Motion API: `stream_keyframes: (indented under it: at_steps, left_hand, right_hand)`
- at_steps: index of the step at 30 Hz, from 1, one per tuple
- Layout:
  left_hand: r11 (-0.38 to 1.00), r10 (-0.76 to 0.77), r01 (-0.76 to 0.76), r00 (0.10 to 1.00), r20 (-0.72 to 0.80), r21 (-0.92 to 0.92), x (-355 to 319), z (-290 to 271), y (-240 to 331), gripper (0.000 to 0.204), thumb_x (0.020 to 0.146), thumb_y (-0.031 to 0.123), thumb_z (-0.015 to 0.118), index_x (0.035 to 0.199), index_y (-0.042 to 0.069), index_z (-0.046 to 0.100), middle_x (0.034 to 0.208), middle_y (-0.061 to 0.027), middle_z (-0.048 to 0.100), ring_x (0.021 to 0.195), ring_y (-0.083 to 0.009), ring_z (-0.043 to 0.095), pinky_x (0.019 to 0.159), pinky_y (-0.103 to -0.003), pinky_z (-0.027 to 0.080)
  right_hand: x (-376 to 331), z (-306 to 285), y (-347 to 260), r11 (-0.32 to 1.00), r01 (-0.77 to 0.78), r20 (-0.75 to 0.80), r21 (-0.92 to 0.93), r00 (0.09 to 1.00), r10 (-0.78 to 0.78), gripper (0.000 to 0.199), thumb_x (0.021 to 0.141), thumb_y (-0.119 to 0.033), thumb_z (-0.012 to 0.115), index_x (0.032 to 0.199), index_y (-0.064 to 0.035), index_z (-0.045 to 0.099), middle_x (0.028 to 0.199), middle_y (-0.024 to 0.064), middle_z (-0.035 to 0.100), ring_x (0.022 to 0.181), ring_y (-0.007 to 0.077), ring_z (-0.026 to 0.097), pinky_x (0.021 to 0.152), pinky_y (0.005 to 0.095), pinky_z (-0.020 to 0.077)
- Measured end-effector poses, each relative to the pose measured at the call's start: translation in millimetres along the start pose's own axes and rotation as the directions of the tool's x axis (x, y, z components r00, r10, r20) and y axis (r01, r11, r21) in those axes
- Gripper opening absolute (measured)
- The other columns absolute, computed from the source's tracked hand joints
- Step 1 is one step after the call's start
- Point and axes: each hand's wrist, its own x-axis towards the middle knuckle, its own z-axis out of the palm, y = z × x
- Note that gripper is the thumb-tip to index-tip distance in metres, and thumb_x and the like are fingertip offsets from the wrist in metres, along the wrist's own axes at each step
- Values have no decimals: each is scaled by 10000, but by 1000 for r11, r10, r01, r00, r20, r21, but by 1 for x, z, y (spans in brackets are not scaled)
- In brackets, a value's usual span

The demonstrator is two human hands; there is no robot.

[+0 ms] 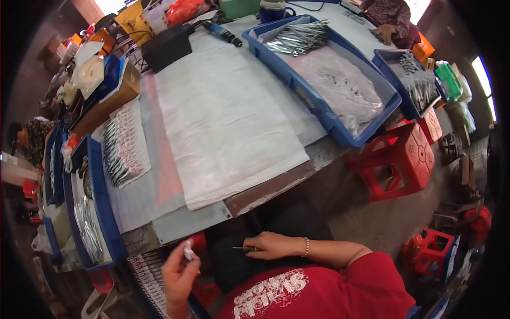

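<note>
Below the table's front edge, my left hand (179,274) is raised with a small whitish piece (188,251) pinched between thumb and fingers; its kind is too small to make out. My right hand (273,245) rests over my lap, its fingers closed round a thin metal-tipped tool (240,248) that points left. Most of that tool is hidden by the fingers. Ahead of both hands lies a white cloth (228,117) on the worktable. On its left, slim metal pieces (119,146) with pinkish ends lie in rows on a white sheet.
A blue tray (324,103) of metal pieces and a plastic bag stands at the right. Another blue tray (109,223) is at the left. A blue-grey handheld tool (222,33) and black box (167,49) lie behind. A red stool (406,157) stands right; a co-worker's hand (387,33) is far right.
</note>
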Motion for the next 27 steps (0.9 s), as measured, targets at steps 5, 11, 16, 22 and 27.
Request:
stream_keyframes:
  at_steps: [5,11,16,22,27]
  left_hand:
    - [981,-162,176,976,147,-84,-15,10,-42,444,835,-47,597,1272,-17,523,827,-4,576,628,-35,503,560,-155,405]
    - [963,-203,248,929,310,-110,-13,32,-53,383,917,57,510,1292,-20,490,835,-52,603,572,-48,490,518,-166,387]
    - [961,-195,254,902,386,-108,-15,39,-62,345,947,90,489,1277,-9,506,811,-56,613,544,-42,458,495,-154,355]
    - [923,-270,350,883,383,-158,-19,33,-72,307,923,75,539,1221,6,557,754,-21,602,545,-15,430,489,-158,339]
    - [900,-335,395,897,287,-184,-17,39,-66,232,888,22,551,1110,-20,607,691,-19,572,503,-21,414,452,-152,297]
  right_hand:
    - [-60,-93,-83,953,111,-509,-283,825,-247,132,768,-88,677,896,-72,650,797,90,647,690,250,638,609,315,517]
    - [-103,-225,-92,723,-423,-818,-546,458,-349,148,773,-11,618,920,-32,613,813,132,616,720,256,618,653,306,481]
    - [-96,-272,-75,283,-575,-616,-768,784,-79,200,722,-94,633,898,-46,553,806,157,622,819,361,610,690,459,467]
    - [-98,-302,-68,219,-568,-586,-793,810,-23,150,705,-71,624,840,-28,573,833,167,609,823,356,605,703,427,476]
    - [-122,-281,-128,744,-524,-829,-414,554,-71,108,771,-5,601,865,30,563,730,74,591,688,180,586,638,272,472]
